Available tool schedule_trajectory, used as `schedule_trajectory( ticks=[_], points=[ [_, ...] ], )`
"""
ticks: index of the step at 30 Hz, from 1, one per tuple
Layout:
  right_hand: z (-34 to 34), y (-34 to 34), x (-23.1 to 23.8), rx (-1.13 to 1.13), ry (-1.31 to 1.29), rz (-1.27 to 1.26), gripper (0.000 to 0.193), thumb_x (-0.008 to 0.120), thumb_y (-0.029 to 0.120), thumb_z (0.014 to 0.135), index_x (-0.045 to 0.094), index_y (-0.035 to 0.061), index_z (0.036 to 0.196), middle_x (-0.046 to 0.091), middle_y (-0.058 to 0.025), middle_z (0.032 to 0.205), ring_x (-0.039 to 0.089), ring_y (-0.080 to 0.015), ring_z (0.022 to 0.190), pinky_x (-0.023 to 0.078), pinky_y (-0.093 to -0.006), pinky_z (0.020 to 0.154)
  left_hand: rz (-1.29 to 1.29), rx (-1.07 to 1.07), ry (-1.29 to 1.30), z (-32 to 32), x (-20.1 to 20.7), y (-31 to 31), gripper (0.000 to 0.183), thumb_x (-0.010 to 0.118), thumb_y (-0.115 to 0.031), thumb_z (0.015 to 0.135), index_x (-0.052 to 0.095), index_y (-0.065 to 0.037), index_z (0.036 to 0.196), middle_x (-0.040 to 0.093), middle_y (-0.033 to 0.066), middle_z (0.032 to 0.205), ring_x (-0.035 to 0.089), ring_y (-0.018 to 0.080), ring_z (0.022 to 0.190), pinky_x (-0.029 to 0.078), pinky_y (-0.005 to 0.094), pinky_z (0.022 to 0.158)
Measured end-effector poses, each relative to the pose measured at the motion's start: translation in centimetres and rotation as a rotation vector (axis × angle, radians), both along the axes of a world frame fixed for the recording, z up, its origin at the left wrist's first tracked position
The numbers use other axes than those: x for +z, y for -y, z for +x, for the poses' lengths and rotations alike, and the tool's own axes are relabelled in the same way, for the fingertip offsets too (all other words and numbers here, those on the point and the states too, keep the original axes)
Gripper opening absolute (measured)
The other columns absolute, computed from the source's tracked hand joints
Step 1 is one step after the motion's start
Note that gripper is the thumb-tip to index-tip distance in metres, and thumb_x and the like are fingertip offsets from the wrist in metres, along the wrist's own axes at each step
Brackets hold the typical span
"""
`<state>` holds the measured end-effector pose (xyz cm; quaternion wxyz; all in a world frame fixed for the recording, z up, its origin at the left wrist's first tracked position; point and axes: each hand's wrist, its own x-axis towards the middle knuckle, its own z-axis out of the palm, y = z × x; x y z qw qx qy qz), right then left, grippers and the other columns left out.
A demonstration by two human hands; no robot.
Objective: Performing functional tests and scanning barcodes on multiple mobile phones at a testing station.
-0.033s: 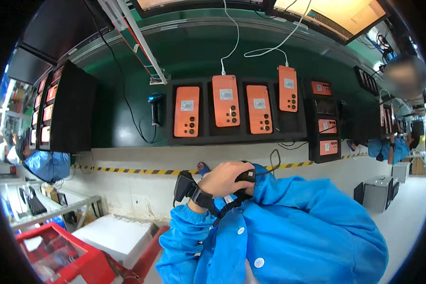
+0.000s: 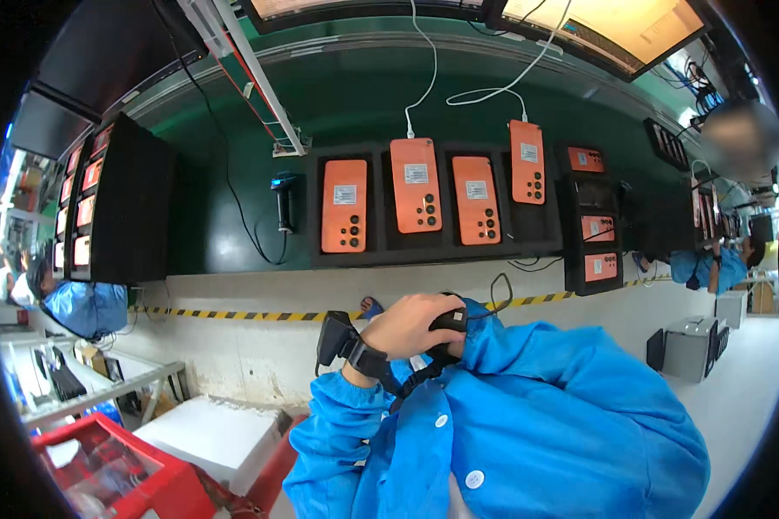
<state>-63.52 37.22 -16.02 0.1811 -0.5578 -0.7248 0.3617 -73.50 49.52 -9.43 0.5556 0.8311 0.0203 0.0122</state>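
In front of my chest, my left hand [image 2: 411,325] reaches across to my right wrist. Its fingers are closed round a small black wrist device [image 2: 448,321] by the right cuff. A black strapped unit [image 2: 336,339] sits on my left wrist. My right forearm, in its blue sleeve [image 2: 528,350], lies bent across my body; the right hand is mostly hidden, and its fingers do not show. Beyond my hands, a black foam tray [image 2: 381,257] on the green bench holds orange phones, among them one at the left [image 2: 344,206]. White cables run to two of them.
A handheld scanner [image 2: 283,201] lies left of the tray. Black racks with phones [image 2: 121,203] stand at the far left; another phone tray [image 2: 593,238] sits to the right. Monitors [image 2: 606,35] line the back. A red bin [image 2: 121,467] and white box [image 2: 212,437] stand lower left. Other people work at both sides.
Both hands hold the same pose at my right wrist. The bench and its things have shifted only very slightly in the view.
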Motion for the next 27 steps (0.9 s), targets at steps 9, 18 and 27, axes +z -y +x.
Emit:
schedule_trajectory(
  ticks=[9, 18, 27],
  points=[
    [-2.0, -3.0, 2.3, -0.137, 0.045, -0.001, 0.023, 0.063, 0.031, 0.087, 0.067, 0.0114, 0.097, 0.068, -0.0135, 0.082, 0.067, -0.0351, 0.078, 0.054, -0.0476, 0.066, 0.049, -0.195, -0.046, -1.3, -0.4, -5.4, 0.041, 0.072, -0.032, 0.080, 0.062, -0.005, 0.110, 0.068, 0.0190, 0.090, 0.063, 0.0423, 0.083, 0.051, 0.0470, 0.073],
    [-0.9, -6.4, 4.5, -0.309, 0.060, 0.061, 0.023, 0.062, 0.031, 0.087, 0.067, 0.0117, 0.097, 0.068, -0.0136, 0.082, 0.067, -0.0348, 0.078, 0.054, -0.0474, 0.066, 0.193, 0.025, 0.097, -0.3, 5.2, -8.6, 0.052, 0.073, -0.028, 0.081, 0.059, -0.004, 0.126, 0.065, 0.0174, 0.118, 0.061, 0.0359, 0.108, 0.048, 0.0420, 0.092],
    [16.0, -3.2, 11.5, -0.923, 0.230, 0.180, 0.023, 0.064, 0.024, 0.087, 0.063, 0.0069, 0.103, 0.066, -0.0132, 0.093, 0.065, -0.0328, 0.086, 0.051, -0.0408, 0.072, 0.311, 0.416, 0.026, 3.6, 2.3, -14.7, 0.027, 0.070, -0.018, 0.081, 0.066, -0.008, 0.106, 0.070, 0.0108, 0.090, 0.067, 0.0291, 0.080, 0.052, 0.0384, 0.070]
  ],
)
